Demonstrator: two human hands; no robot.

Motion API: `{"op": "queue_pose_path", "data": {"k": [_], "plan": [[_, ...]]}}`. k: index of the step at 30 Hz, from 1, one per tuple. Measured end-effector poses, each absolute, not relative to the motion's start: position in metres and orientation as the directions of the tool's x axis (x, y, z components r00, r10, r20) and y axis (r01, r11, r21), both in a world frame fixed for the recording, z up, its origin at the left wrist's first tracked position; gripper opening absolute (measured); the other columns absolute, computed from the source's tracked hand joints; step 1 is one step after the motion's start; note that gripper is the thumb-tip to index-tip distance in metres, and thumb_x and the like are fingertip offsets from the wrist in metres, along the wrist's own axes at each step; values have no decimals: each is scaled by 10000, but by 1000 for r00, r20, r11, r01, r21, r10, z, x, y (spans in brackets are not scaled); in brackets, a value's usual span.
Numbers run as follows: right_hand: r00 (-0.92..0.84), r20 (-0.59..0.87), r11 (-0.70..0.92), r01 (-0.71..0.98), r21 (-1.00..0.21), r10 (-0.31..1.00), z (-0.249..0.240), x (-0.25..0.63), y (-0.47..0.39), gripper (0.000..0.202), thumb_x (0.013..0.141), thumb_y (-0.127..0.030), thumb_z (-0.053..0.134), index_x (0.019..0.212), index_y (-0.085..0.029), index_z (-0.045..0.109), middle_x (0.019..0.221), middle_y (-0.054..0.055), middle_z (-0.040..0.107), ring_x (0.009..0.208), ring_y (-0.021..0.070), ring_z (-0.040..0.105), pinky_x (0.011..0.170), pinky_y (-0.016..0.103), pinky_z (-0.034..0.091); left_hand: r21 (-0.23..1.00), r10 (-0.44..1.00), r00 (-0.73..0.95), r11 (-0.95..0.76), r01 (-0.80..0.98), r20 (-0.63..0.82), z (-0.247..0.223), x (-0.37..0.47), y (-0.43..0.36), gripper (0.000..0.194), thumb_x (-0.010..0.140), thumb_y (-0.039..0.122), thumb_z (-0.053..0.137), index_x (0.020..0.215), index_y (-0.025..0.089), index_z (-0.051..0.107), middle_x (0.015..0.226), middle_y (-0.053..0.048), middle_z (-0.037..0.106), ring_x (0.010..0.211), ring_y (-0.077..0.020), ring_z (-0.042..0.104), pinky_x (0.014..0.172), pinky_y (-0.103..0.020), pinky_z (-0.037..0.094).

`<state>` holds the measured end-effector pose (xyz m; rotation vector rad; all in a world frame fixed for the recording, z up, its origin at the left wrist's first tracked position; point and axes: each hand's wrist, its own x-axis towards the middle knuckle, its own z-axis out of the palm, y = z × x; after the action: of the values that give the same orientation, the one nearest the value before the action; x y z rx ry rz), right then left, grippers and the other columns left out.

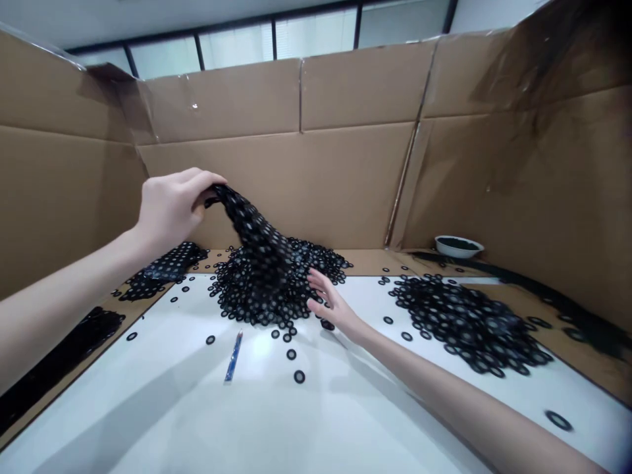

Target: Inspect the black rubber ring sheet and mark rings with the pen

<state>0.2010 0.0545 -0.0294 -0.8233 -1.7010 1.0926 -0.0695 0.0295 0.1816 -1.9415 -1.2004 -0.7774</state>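
My left hand [170,204] is raised and pinches one end of a limp black perforated sheet [249,227], dotted with round holes. The sheet droops to the right, its blurred lower part hanging in front of a heap of small black rings [237,299] on the white board. Close to the right side of this heap is my right hand [333,306], empty, with fingers spread. Between the hands and the board's near edge lie a blue pencil-like stick [234,357] and several loose rings [291,354].
A second heap of black rings [464,322] lies on the right. Behind it stands a white bowl [459,253] with dark contents. More perforated sheet [172,263] lies back left, with dark material [54,362] nearer. Cardboard walls [345,178] enclose the white board [237,428].
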Motion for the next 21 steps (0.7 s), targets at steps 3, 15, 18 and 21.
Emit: {"op": "queue_pose_path", "data": {"k": [3, 15, 18, 21], "plan": [[-554, 200, 103, -202, -974, 808, -21, 213, 40, 819, 619, -535, 653, 1325, -283, 322, 1401, 72, 350, 1256, 252, 349, 1013, 404, 285, -193, 480, 417, -448, 873, 772, 167, -37, 2, 365, 873, 252, 314, 1061, 205, 623, 994, 23, 652, 922, -136, 610, 777, -254, 455], [-501, -271, -467, -320, -824, 822, -40, 267, -50, 301, 678, -341, 338, 590, -169, 569, 639, 79, 628, 646, 216, 581, 667, 357, 463, -240, 379, 563, -630, 738, 735, 95, -40, -53, 339, 820, 125, 388, 1019, 237, 638, 981, -7, 689, 881, -154, 647, 738, -266, 527], [-504, -318, -506, -294, -811, 803, -31, 273, -57, 439, 734, -468, 276, 643, -174, 589, 716, 97, 653, 749, 244, 609, 703, 365, 473, -309, 317, 646, -679, 666, 694, 71, -54, -67, 451, 802, 71, 378, 1138, 295, 579, 1024, -10, 681, 928, -167, 641, 770, -299, 538], [-559, -354, -521, -169, -836, 750, -25, 276, -62, 705, 748, -673, 159, 769, -151, 634, 831, 137, 671, 898, 289, 610, 770, 401, 472, -359, 240, 710, -730, 582, 662, 45, -66, -83, 558, 815, 53, 378, 1295, 330, 437, 1064, -19, 671, 978, -173, 626, 792, -314, 543]]}}
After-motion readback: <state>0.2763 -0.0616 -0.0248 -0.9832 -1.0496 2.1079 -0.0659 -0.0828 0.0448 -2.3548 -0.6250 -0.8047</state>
